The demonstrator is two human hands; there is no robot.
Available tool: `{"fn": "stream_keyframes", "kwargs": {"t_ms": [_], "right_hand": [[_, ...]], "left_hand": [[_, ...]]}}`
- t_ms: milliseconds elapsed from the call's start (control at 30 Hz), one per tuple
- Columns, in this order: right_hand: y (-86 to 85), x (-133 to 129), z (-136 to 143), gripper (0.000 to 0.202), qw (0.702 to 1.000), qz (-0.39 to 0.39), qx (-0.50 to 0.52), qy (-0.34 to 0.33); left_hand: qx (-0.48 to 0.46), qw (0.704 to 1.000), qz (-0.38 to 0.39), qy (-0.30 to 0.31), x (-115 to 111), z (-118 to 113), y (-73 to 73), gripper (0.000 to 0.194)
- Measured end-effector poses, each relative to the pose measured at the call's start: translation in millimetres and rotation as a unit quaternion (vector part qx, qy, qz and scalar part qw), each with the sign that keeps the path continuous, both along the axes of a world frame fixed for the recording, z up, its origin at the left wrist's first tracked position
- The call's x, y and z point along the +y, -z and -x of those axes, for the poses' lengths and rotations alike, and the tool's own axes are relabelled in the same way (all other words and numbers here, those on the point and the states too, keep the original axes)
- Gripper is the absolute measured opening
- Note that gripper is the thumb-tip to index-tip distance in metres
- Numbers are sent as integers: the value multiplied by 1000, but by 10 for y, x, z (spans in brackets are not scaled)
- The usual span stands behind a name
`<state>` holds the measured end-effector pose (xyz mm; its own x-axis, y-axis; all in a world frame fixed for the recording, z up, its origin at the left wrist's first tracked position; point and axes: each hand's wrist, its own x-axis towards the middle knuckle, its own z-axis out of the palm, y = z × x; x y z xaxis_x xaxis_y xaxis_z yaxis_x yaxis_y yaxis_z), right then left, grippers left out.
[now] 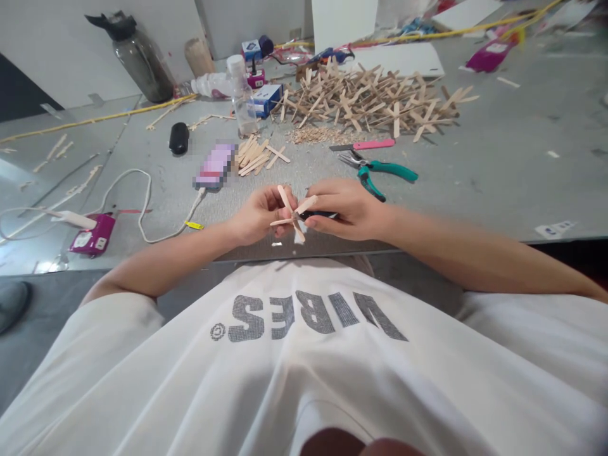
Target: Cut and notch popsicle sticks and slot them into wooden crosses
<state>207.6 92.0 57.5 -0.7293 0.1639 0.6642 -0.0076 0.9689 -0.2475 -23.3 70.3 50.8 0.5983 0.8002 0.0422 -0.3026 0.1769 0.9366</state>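
Observation:
Close to the table's front edge, my left hand [266, 212] pinches a cross of pale wooden craft sticks [284, 197] whose arms fan outward. My right hand [349, 209] is closed round a slim black tool [319, 215]; its tip meets the middle of the cross, and its exact kind is partly hidden by my fingers. Beyond my hands lies a small pile of loose craft sticks [254, 155]. Teal-handled pliers [387, 171] and a pink-handled blade [373, 145] rest past my right hand.
A large heap of crossed sticks [380, 98] covers the back, with wood shavings [323, 135] before it. A phone [216, 166] on a white cable, a clear bottle [243, 104], a blue box [267, 100] and a dark water bottle [142, 63] stand or lie toward the left.

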Motion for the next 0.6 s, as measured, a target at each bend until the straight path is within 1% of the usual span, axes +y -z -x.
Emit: {"fn": "stream_keyframes", "kwargs": {"t_ms": [200,300,367,500,567,600], "right_hand": [[-6,32,-26,43,1000,-11,3,-17],[-13,33,-53,47,1000,-18,-20,-11],[-14,24,-60,48,999,-16,-32,-3],[13,28,-52,46,1000,-20,-23,0],[39,68,-60,44,999,-46,-14,2],[53,100,-74,44,998,-61,-10,14]], "left_hand": [[-13,1000,15,21,-23,-16,-34,67],[-17,999,21,43,-11,-2,-24,68],[-20,999,19,46,-6,8,-12,70],[-19,999,21,34,-26,4,-28,70],[-21,999,23,8,-39,-10,-61,68],[-26,999,22,-15,-41,-17,-80,67]]}}
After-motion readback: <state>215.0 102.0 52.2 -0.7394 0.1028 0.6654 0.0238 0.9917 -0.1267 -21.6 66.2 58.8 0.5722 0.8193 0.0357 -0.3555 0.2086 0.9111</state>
